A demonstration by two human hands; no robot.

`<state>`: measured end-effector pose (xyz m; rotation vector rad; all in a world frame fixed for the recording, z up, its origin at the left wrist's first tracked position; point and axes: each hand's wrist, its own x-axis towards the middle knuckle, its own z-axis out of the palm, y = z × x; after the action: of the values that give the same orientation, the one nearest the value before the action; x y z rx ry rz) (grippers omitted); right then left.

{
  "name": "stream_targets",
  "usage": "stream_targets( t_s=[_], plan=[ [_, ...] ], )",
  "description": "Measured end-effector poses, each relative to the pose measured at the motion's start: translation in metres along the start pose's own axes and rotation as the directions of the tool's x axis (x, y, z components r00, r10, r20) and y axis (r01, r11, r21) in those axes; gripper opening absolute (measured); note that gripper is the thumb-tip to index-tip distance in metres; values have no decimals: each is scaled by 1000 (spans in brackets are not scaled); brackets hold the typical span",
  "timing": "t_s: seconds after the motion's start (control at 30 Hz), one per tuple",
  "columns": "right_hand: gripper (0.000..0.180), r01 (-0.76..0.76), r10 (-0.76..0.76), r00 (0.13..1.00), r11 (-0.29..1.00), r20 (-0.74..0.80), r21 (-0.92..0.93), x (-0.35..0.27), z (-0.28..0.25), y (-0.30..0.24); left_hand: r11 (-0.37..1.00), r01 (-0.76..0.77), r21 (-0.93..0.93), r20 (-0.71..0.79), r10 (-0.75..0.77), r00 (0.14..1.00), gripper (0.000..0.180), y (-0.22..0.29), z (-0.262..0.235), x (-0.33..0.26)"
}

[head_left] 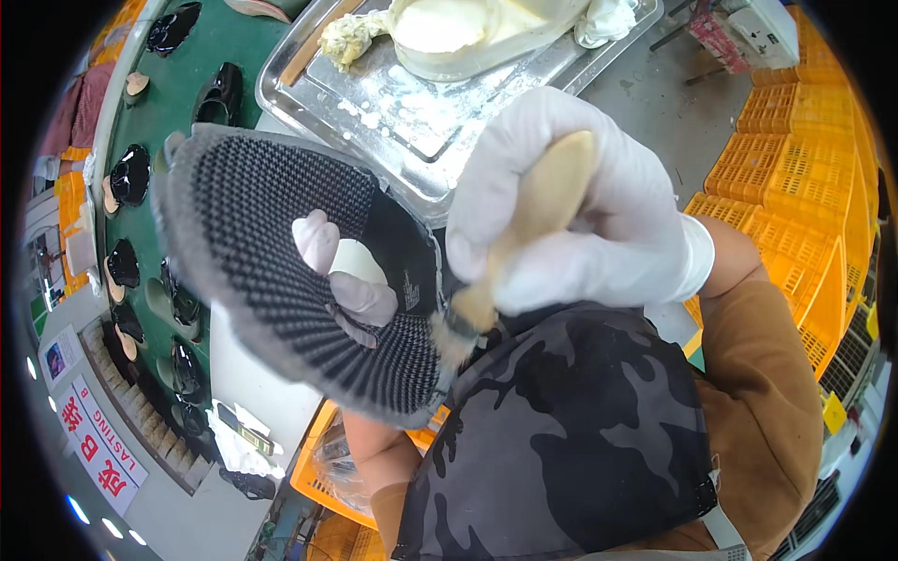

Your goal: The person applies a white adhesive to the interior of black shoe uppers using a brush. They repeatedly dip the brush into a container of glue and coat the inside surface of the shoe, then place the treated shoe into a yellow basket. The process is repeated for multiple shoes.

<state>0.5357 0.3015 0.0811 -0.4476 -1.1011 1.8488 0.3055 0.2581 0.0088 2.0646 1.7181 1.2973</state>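
Observation:
My left hand [363, 297] grips a black woven shoe upper [281, 220] with a grey edge. Its fingers show against the inside of the upper; the rest of the hand is hidden behind it. In a white glove, my right hand [585, 210] is closed round the wooden handle of a brush [552, 182]. The brush points down and left, and its pale bristles meet the edge of the upper nearest me. Beyond both hands lies a metal tray [412, 154] smeared with white drops. On it stands a cream-coloured tub [468, 61] with whitish liquid inside.
Glossy black shoe parts [129, 175] and several tan pieces lie along a green conveyor belt [154, 243] on the left. Yellow crates [795, 178] are stacked at the right. A pale worktop [243, 365] sits below the tray, with an orange crate [327, 491] under its near edge.

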Motion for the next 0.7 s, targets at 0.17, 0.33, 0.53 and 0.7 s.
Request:
stream_targets(
  t_s=[0.17, 0.33, 0.53, 0.7],
  plan=[
    [25, -1, -14, 998, 964, -55, -267, 6, -14, -6, 994, -43, -103, -212, 20, 977, 30, -14, 26, -14],
    [22, 24, -24, 999, 1000, -38, -5, 5, -5, -5, 981, -58, -187, -216, 16, 976, 26, -12, 32, -12],
    [19, -240, 219, 970, 939, -111, -246, 20, -18, -2, 991, -73, 112, 113, 60, 992, 26, 33, -11, 10],
    [17, -89, 6, 980, 906, -197, -414, 22, -34, 0, 989, 150, 12, 54, -150, 987, 28, 52, 13, 11]
  ],
)
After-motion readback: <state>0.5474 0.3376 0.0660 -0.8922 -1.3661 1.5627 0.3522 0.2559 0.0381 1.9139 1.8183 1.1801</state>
